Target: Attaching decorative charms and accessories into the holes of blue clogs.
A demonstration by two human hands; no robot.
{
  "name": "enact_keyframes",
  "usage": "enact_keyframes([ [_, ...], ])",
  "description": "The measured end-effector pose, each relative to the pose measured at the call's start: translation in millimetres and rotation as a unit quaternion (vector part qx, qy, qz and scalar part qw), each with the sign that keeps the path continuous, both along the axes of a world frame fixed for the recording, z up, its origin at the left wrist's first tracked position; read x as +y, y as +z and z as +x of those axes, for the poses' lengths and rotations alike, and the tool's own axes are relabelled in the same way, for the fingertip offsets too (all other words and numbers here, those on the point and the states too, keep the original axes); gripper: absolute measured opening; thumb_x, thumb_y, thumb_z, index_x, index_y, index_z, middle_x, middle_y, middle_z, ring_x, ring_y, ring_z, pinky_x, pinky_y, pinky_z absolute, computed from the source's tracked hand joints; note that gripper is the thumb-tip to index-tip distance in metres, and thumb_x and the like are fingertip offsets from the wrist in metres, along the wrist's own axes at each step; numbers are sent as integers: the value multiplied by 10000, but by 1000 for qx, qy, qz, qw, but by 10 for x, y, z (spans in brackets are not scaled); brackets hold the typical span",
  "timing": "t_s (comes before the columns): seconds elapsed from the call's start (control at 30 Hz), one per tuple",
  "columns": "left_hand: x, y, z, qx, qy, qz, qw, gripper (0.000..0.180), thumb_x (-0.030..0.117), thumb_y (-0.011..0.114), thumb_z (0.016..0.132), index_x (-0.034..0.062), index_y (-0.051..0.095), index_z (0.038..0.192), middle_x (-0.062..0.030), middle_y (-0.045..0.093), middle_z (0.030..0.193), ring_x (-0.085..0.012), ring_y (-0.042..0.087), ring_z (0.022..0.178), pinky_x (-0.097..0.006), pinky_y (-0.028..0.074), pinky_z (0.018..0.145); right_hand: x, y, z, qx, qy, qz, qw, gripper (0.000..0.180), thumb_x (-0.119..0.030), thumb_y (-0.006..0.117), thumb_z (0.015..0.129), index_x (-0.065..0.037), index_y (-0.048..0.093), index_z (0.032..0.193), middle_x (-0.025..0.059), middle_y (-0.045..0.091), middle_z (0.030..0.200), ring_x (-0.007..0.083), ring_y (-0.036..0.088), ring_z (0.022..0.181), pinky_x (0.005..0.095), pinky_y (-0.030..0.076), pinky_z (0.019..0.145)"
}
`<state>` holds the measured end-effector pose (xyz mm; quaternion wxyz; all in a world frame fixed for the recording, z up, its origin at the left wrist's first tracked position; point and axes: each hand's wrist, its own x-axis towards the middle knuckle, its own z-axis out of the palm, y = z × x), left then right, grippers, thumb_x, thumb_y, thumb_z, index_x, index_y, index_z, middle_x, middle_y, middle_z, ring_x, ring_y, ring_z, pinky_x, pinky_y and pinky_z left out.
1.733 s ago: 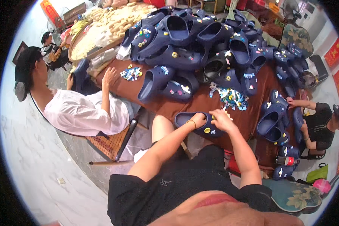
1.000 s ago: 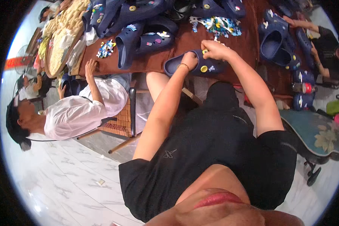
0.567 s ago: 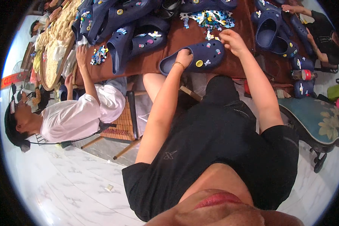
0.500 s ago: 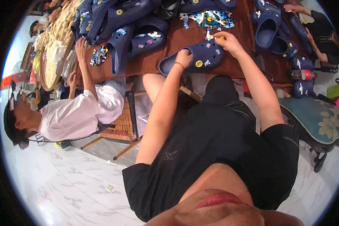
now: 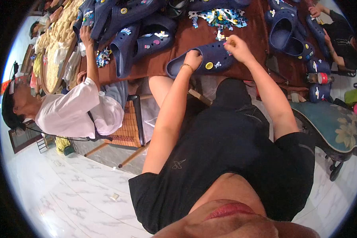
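Note:
A navy blue foam clog (image 5: 215, 54) lies across the near edge of the brown-covered table, its toe to the right. Several small charms sit on its upper, among them a round yellow charm (image 5: 209, 66). My left hand (image 5: 193, 60) reaches into the foot opening and is closed on the clog. Over the toe, my right hand (image 5: 238, 49) has its fingers pinched together; anything between them is hidden. Just beyond that hand lies a white charm (image 5: 219, 36), in front of a heap of mixed charms (image 5: 222, 19).
More navy clogs (image 5: 125, 47) crowd the left beside a smaller charm pile (image 5: 104, 58); others (image 5: 281, 33) stand at the right. A person in a white shirt (image 5: 67, 111) sits at my left, another in black (image 5: 343, 43) at far right. A bottle (image 5: 319, 78) lies near the right edge.
My right hand has shifted slightly down onto the clog's toe, and the yellow piece seen at its fingers no longer shows. The person at left has leaned and moved a hand among the clogs.

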<state>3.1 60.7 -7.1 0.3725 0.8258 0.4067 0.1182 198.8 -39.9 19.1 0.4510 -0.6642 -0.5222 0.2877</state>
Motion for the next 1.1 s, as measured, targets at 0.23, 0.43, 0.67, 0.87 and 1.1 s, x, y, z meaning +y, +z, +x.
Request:
enact_keyframes([
  [0.23, 42, -265, -40, -50, 13, -40, 998, 226, 138, 511, 666, -38, 602, 775, -251, 564, 811, -370, 565, 809, -387, 445, 722, -365, -70, 23, 366, -87, -46, 925, 288, -81, 609, 735, -42, 539, 1012, 38, 533, 754, 104, 513, 644, 221, 395, 499],
  [0.43, 27, -279, -61, -42, 6, -31, 999, 223, 138, 513, 658, -40, 596, 762, -254, 560, 806, -370, 566, 801, -387, 444, 708, -450, -100, -318, -129, -91, 62, 986, 307, -83, 646, 674, -80, 594, 977, 125, 531, 786, 278, 547, 743, 341, 441, 681],
  [0.67, 7, -126, -39, -36, 8, -14, 999, 232, 163, 519, 677, -42, 591, 761, -254, 554, 793, -370, 566, 788, -389, 445, 694, -395, -107, -250, -154, -68, 70, 983, 240, -68, 640, 676, -36, 506, 872, 131, 506, 864, 303, 522, 818, 357, 424, 702],
  [0.87, -23, -12, -26, -48, 22, 0, 999, 239, 169, 529, 687, -50, 593, 756, -252, 572, 784, -364, 580, 761, -379, 447, 683, -452, -196, -344, 46, -127, 17, 991, 160, -50, 580, 731, -26, 496, 866, 77, 515, 749, 206, 539, 717, 311, 423, 644],
  [1.1, -98, 28, 106, -108, 192, -107, 970, 329, 217, 566, 656, -103, 581, 730, -281, 581, 756, -356, 599, 757, -389, 444, 686, -251, -70, -436, 110, -111, 6, 988, 340, -95, 553, 766, -100, 543, 1106, 52, 520, 727, 171, 534, 682, 309, 432, 664],
])
